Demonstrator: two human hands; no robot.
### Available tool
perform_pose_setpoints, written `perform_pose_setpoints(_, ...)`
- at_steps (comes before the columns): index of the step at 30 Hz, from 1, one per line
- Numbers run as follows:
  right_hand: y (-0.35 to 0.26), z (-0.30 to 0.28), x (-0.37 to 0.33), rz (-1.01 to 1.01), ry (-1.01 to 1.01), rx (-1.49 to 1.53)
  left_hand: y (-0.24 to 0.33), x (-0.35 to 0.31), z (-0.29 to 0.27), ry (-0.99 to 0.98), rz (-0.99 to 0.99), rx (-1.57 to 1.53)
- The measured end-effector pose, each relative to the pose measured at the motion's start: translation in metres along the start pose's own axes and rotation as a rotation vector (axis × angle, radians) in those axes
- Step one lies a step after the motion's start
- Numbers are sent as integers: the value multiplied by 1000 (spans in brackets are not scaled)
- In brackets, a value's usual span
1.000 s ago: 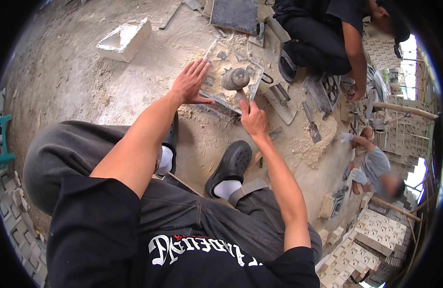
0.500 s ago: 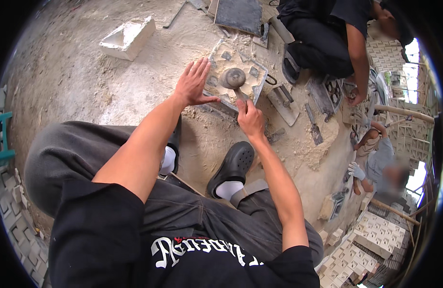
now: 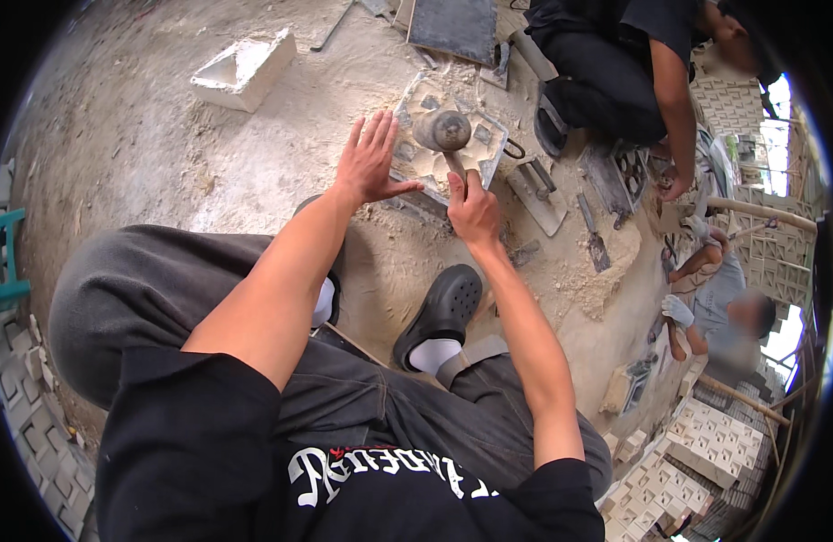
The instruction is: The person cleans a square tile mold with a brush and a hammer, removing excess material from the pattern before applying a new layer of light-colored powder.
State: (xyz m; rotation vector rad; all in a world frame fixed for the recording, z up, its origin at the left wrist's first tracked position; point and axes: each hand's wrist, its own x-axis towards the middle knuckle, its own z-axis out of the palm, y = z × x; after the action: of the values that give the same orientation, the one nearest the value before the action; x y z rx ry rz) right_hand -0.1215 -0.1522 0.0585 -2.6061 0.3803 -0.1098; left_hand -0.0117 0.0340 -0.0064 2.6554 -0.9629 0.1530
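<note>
My right hand (image 3: 475,210) is closed round the handle of a mallet (image 3: 443,132), whose thick rounded head is over the mould. Below it lies a metal block mould (image 3: 495,172) with dusty, sand-coloured material and several grey inserts (image 3: 481,135) in its openings. With fingers stretched out, my left hand (image 3: 371,161) rests at the mould's left edge and holds nothing. The mallet head hides the middle of the mould, so I cannot tell whether it touches the inserts.
A pale hollow block (image 3: 245,72) lies at the far left. Right of the mould are a plastering trowel (image 3: 537,199) and a pointed trowel (image 3: 594,237). A co-worker (image 3: 606,72) crouches at the far right by another mould (image 3: 615,181); a second person (image 3: 719,294) sits beyond. Patterned blocks (image 3: 714,443) are stacked lower right.
The mallet head has shifted slightly right and toward me over the mould. My left hand stays spread at the mould's edge. The seated person's gloved hand has moved a little.
</note>
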Motion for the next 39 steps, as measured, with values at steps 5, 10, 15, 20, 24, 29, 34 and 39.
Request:
perform_pose_setpoints(5,-5,0,28,72,39,20,9,-5,3,48,-55,22)
perform_pose_setpoints(10,-6,3,27,16,64,18,12,-12,6,91,-148,-19)
perform_pose_setpoints(15,-30,-3,38,30,53,42,16,-16,7,55,-268,-38)
perform_pose_setpoints(20,-9,11,37,69,-45,-36,13,-17,10,49,-281,-75)
perform_pose_setpoints(24,-17,1,27,113,-163,-9,8,-16,7,30,-244,-132)
perform_pose_setpoints(29,-23,7,18,35,-17,142,-1,-23,7,14,-191,-252)
perform_pose_setpoints(34,-36,0,27,-22,-173,0,-15,-26,10,-17,-256,-205)
perform_pose_setpoints(39,-35,10,16,-105,-81,70,-21,-28,11,-11,-231,-167)
